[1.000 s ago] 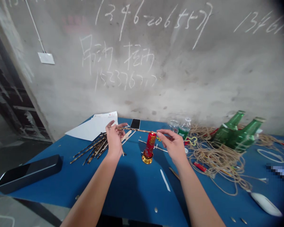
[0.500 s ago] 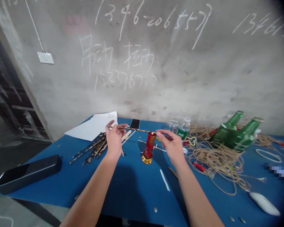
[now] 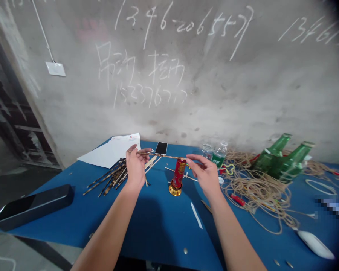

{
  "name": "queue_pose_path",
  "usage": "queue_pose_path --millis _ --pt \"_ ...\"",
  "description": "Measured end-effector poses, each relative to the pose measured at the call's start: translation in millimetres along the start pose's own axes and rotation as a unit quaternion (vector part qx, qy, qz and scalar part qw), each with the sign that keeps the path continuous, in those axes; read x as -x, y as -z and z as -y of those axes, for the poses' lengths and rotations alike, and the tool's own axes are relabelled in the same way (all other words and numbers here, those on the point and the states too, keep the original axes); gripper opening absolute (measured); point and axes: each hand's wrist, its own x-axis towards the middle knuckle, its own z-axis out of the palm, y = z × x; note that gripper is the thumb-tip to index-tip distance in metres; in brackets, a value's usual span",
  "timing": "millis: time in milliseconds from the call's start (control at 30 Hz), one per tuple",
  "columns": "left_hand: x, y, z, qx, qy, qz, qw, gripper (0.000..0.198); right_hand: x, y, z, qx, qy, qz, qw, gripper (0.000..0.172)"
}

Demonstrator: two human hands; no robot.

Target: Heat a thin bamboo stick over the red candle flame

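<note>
A thin, dark-mottled stick [image 3: 164, 155] spans the space between my two hands, just over the top of a red candle [image 3: 179, 173] on a gold base. My left hand [image 3: 136, 163] pinches the stick toward its left end, some fingers spread. At the right end, beside the candle's top, my right hand [image 3: 202, 168] has thumb and forefinger closed on the stick. Behind my left forearm lies a pile of scorched and pale sticks [image 3: 113, 177]. Whether the candle top carries a flame is hard to tell.
White paper [image 3: 110, 150] and a phone [image 3: 161, 148] lie at the back of the blue table [image 3: 147, 233]. A dark box [image 3: 34, 207] is at the left. Tangled twine [image 3: 254, 192], green bottles [image 3: 290, 162], a plastic bottle [image 3: 219, 154] and a white object [image 3: 315, 244] are on the right.
The stick sits very slightly lower over the candle top, and the small bright glow seen there earlier is now hardly visible. Both hands keep nearly the same place and grip.
</note>
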Motion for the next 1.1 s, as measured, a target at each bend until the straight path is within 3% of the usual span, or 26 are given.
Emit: queue_pose_path --millis 1100 --pt "0.0 -0.3 -3.4 -0.003 0.003 -0.004 1.000 0.033 0.2 0.9 -1.6 0.001 -0.001 -0.003 1.000 0.033"
